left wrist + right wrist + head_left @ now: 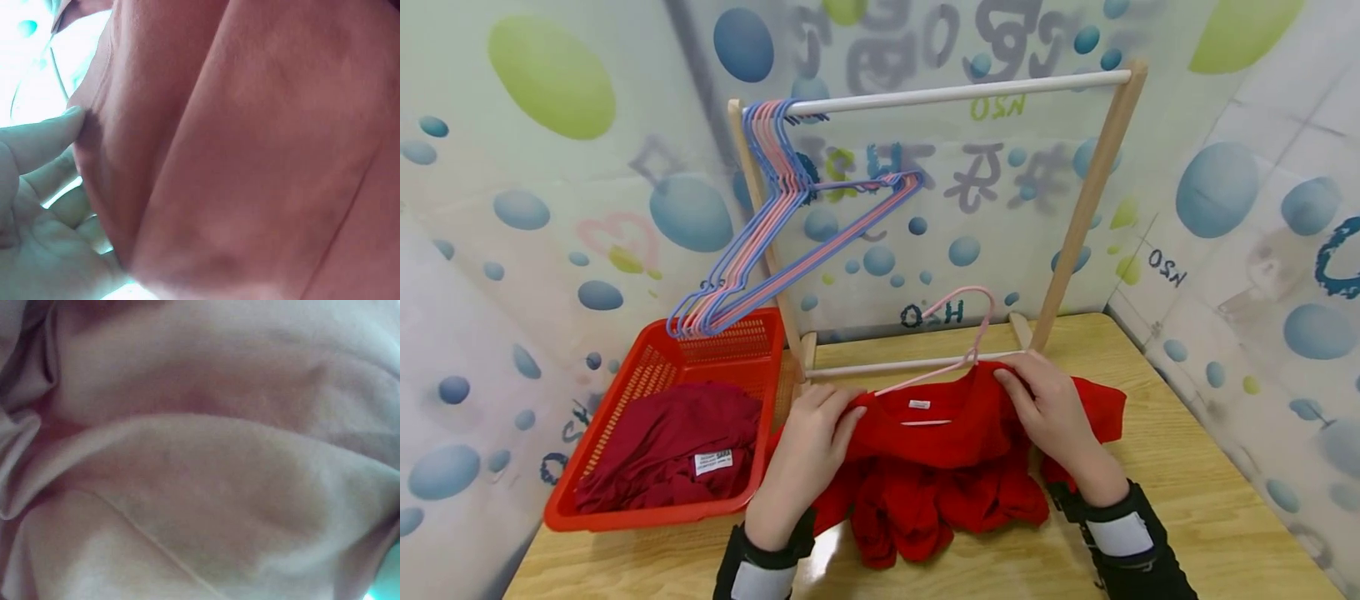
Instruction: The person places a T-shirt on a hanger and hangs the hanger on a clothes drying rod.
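A red short-sleeved shirt (917, 450) hangs bunched between both hands above the table, its neckline with a small white label turned up. A pink hanger (972, 289) sits in the neck, hook upward; one arm shows over the collar, and a short piece of its lower bar shows inside. My left hand (805, 454) pinches the left shoulder cloth near the hanger's end. In the left wrist view the thumb (53, 134) presses the fabric edge. My right hand (1056, 412) grips the other shoulder beside the hook. Only folds of shirt (206, 475) fill the right wrist view.
A wooden rack with a white rail (970, 93) stands behind the shirt. Several blue and pink hangers (775, 200) hang at its left end. Below them, an orange-red basket (625, 375) holds dark red clothing (677, 433) with a white label. Patterned curtains surround the wooden table (1180, 500).
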`<action>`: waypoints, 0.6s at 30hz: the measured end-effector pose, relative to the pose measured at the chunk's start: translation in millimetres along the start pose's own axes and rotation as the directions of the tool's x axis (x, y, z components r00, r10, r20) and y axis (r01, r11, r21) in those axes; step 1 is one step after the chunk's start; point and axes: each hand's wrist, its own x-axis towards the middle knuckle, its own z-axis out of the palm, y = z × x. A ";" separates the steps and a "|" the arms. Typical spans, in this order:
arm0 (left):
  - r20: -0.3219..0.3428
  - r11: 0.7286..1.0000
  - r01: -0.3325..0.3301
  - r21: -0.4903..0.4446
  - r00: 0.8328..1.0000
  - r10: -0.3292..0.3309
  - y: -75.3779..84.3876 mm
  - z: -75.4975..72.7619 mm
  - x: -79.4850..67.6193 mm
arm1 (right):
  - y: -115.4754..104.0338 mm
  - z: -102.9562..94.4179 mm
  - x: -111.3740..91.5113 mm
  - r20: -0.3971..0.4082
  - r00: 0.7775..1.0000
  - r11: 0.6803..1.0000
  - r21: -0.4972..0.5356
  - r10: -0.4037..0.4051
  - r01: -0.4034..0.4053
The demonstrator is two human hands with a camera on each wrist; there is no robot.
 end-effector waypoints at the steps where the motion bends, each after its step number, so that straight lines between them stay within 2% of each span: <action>1: -0.010 1.000 0.002 -0.009 1.000 -0.002 -0.3 1.2 0.1 | -0.7 0.6 0.5 0.007 1.000 1.000 0.002 0.002 -0.002; 6: -0.065 0.999 0.027 -0.047 0.997 -0.031 -1.8 6.3 -0.1 | -3.7 2.9 2.3 0.024 1.000 1.000 0.020 -0.002 0.001; 12: -0.090 0.995 0.045 -0.088 0.995 -0.053 -3.5 7.8 -0.1 | -0.6 0.3 2.7 0.041 0.999 1.000 0.019 -0.025 0.024; 18: -0.146 0.992 0.080 -0.098 0.985 -0.094 -7.4 5.2 -1.0 | 10.5 -9.0 3.4 0.078 0.997 0.999 -0.037 -0.027 0.030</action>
